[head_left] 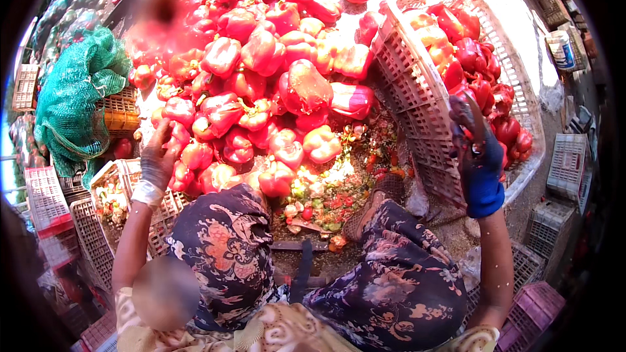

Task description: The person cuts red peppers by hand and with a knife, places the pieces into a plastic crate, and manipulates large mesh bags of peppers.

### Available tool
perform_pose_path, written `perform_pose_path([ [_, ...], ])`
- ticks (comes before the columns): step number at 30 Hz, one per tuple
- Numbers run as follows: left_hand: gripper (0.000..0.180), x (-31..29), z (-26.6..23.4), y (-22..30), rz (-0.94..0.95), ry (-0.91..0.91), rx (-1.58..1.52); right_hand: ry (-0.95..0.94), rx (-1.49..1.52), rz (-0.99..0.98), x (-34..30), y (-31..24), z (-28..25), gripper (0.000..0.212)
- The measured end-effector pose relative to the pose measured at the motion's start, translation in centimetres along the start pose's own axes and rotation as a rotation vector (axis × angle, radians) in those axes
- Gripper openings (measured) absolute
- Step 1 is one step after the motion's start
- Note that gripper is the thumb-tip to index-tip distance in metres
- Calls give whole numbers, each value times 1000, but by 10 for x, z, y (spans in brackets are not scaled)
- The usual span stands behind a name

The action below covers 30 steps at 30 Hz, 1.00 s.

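Note:
My left hand (158, 161), in a dark covering with a pale band at the wrist, reaches the left edge of a large heap of red bell peppers (264, 52). Its fingers and thumb are apart beside a red bell pepper (177, 135); a firm hold on it does not show. On the other side, my right hand (477, 153) wears a blue glove with dark fingers. It is raised at the near rim of a tilted pinkish plastic crate (417, 91), fingers stretched and apart. Red bell peppers (473, 58) lie inside that crate.
Pepper scraps and seeds (319, 205) litter the ground between my knees. A green mesh sack (78, 98) lies over an orange crate (120, 111) at left. More crates (567, 163) stand at right, with a white bucket (562, 49) farther back.

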<state>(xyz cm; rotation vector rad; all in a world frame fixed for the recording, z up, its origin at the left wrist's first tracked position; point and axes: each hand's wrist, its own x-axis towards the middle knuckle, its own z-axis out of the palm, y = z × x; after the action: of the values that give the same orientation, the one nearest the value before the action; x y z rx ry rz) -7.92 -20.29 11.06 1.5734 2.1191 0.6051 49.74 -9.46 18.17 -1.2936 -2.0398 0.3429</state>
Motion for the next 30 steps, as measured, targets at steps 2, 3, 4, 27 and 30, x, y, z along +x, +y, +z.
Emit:
perform_pose_path([
  [2, 64, 21, 67, 39, 98, -86, -192, -202, 293, 31, 2, -19, 75, 47],
  [3, 66, 40, 102, 51, 155, -131, -200, -245, 412, 88, 1, -23, 106, 49],
  [4, 67, 55, 136, 58, 28, -171, -377, -290, 357, 118, 7, -29, 129, 54],
  [27, 96, 118, 232, 105, 37, -269, -654, -667, 951, 441, 54, 17, 273, 78],
  [30, 104, 106, 223, 104, 74, -399, -968, -729, 1183, 873, 37, -13, 251, 58],
])
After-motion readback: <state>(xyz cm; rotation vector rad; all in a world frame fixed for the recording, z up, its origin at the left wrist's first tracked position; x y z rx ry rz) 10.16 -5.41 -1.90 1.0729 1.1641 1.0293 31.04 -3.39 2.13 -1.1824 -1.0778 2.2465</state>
